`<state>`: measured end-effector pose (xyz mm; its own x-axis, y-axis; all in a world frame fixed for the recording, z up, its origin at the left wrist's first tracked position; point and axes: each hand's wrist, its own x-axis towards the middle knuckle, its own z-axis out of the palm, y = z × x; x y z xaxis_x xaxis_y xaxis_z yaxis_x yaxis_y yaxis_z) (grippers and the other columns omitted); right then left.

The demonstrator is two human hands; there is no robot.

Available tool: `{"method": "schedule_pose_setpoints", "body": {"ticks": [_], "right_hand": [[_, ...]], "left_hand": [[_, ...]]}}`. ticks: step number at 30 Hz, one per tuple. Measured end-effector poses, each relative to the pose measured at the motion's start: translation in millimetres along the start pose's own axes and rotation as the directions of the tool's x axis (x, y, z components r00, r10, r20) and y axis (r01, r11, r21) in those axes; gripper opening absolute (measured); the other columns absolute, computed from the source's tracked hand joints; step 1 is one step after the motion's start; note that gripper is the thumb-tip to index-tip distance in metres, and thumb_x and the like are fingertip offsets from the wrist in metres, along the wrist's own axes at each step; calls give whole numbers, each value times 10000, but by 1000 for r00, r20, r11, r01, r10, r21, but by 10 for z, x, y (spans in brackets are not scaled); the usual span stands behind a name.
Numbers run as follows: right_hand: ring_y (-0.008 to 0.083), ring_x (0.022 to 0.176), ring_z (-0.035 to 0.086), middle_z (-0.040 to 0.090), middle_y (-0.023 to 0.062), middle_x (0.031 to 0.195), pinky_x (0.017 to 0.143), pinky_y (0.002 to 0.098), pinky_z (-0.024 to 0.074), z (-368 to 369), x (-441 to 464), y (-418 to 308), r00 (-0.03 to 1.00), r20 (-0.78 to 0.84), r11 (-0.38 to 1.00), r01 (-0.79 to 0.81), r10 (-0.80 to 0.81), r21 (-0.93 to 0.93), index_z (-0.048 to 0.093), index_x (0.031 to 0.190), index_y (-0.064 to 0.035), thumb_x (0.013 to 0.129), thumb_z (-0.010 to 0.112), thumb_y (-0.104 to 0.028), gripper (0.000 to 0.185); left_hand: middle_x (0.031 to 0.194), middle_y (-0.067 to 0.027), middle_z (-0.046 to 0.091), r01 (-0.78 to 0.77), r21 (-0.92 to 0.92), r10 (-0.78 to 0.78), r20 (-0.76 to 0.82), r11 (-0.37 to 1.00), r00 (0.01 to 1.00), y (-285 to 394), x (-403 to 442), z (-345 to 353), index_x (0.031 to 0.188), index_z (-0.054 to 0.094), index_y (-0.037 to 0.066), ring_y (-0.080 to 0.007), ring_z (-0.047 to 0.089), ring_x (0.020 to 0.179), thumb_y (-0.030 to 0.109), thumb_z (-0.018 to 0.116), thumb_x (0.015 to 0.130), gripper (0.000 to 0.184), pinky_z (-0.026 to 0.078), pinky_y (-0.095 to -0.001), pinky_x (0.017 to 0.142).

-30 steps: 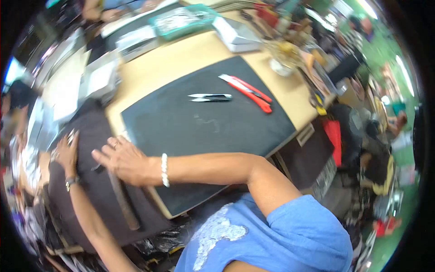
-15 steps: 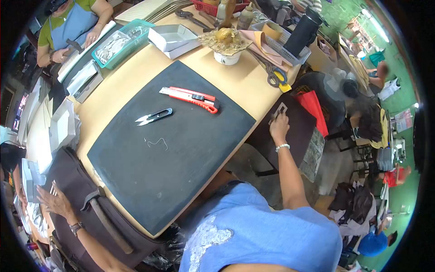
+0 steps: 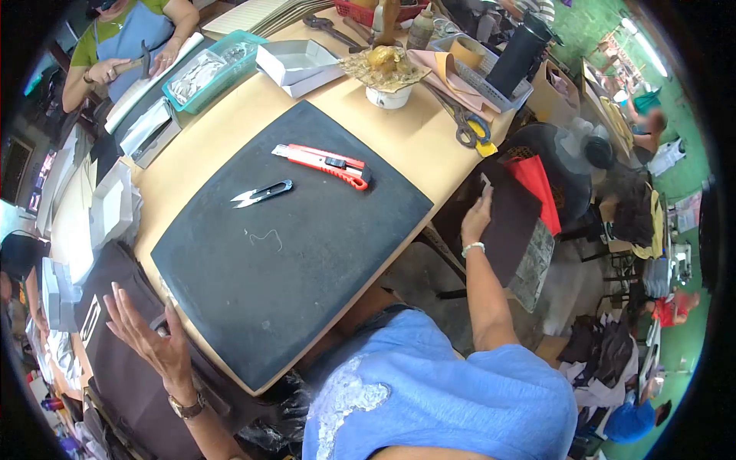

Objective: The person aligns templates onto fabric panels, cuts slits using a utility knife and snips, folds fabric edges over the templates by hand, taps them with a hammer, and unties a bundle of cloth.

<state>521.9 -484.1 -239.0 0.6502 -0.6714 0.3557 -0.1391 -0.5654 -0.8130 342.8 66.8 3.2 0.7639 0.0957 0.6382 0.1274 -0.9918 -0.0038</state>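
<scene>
My left hand (image 3: pixel 156 345) is raised with fingers spread, over dark brown sheets of material (image 3: pixel 126 383) at the table's left side. It holds nothing; the hammer under it is mostly hidden. A pale rectangular patch (image 3: pixel 90 322) lies on the brown material beside the fingertips. My right hand (image 3: pixel 477 218) has its fingers together over another dark brown piece (image 3: pixel 506 230) right of the table. A small pale piece (image 3: pixel 484 179) shows at its fingertips, partly hidden. On the black mat (image 3: pixel 268 299) lie a red utility knife (image 3: pixel 326 165), thread snips (image 3: pixel 263 193) and loose thread (image 3: pixel 267 239).
A glue pot (image 3: pixel 388 96), scissors (image 3: pixel 466 130), a white box (image 3: pixel 299 65) and a teal basket (image 3: pixel 211 73) stand along the far side. Across the table a person holds a hammer (image 3: pixel 144 61). A black stool (image 3: pixel 548 165) stands at right.
My left hand has moved right and nearer to me, covering the hammer. In my right hand the pale piece has turned more edge-on. Across the table, the person's hammer has risen.
</scene>
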Motion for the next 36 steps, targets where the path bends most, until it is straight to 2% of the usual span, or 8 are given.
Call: {"method": "schedule_pose_setpoints", "body": {"ticks": [5, 10, 15, 18, 20, 28, 31, 36], "right_hand": [[321, 1298, 360, 344, 245, 1413, 1088, 372, 253, -562, 264, -382, 859, -376, 911, -214, 347, 353, 330, 1342, 110, 948, 362, -95, 445], [265, 1256, 394, 362, 187, 1398, 1060, 361, 276, -1130, -230, -2153, 988, -143, 768, 44, 62, 639, 307, 1377, 65, 974, 392, -193, 485], [257, 1343, 264, 283, 168, 1451, 1106, 372, 186, -858, -1450, -3161, 942, 328, 803, -142, -70, 579, 278, 1415, 17, 949, 430, -267, 566], [257, 1409, 128, 130, 183, 1513, 1129, 344, 107, -769, -1990, -3462, 346, 727, 295, -747, -593, 596, 12, 1458, -3, 989, 318, -206, 596], [261, 1410, 129, 119, 182, 1517, 1133, 347, 88, -634, -2154, -3461, 313, 697, 178, -826, -645, 535, 0, 1455, 8, 995, 316, -251, 616], [372, 1310, 339, 436, 164, 1361, 1086, 500, 224, -269, -1420, -4094, 30, 325, 316, 336, -945, 888, 462, 1314, -53, 784, 607, -141, 558], [338, 1306, 356, 501, 112, 1298, 1076, 534, 224, -87, -1307, -4306, -274, 326, 228, 336, -905, 914, 527, 1258, -122, 750, 690, -236, 545], [214, 720, 647, 650, 67, 734, 913, 405, 440, -58, -1364, -4428, -164, 256, 217, 222, -953, 951, 652, 796, -50, 736, 708, -54, 82]], "left_hand": [[1466, -110, 316, 59, 44, -72, 454, 997, 888, -33, -175, -46, 1437, 264, 80, -297, 204, 1393, 269, 624, 832, 729, 88, -533, 1119], [1455, -159, 321, 259, -184, -143, 483, 948, 864, 341, -233, -364, 1412, 317, 45, -316, 223, 1383, 386, 612, 820, 745, 127, -481, 1126], [1433, -206, 341, 393, -900, -42, 393, 189, 919, 1338, -191, -342, 1390, 331, -28, -299, 276, 1359, 443, 800, 623, 1016, 208, -401, 1113], [1376, -167, 425, 404, -896, -206, 437, -184, 876, 1679, -191, -173, 1365, 375, -24, -252, 353, 1311, 345, 752, 757, 805, 285, -368, 1078], [1292, -112, 511, 569, -743, -397, 669, -352, 628, 1573, -192, -162, 1304, 447, -29, -180, 451, 1213, 166, 619, 893, 486, 349, -321, 1023], [1008, -38, 652, 496, -861, -372, 500, -114, 782, 1045, -303, -338, 1120, 604, -31, -81, 560, 923, -4, 614, 863, 259, 458, -237, 841], [982, -42, 660, 493, -851, -382, 523, -181, 762, 1003, -328, -410, 1108, 613, -25, -88, 589, 889, 28, 651, 847, 269, 489, -252, 822], [884, -28, 663, 462, -862, -496, 501, -211, 709, 948, -393, -458, 1002, 642, -23, -65, 597, 803, 72, 662, 850, 181, 495, -216, 746]]}}
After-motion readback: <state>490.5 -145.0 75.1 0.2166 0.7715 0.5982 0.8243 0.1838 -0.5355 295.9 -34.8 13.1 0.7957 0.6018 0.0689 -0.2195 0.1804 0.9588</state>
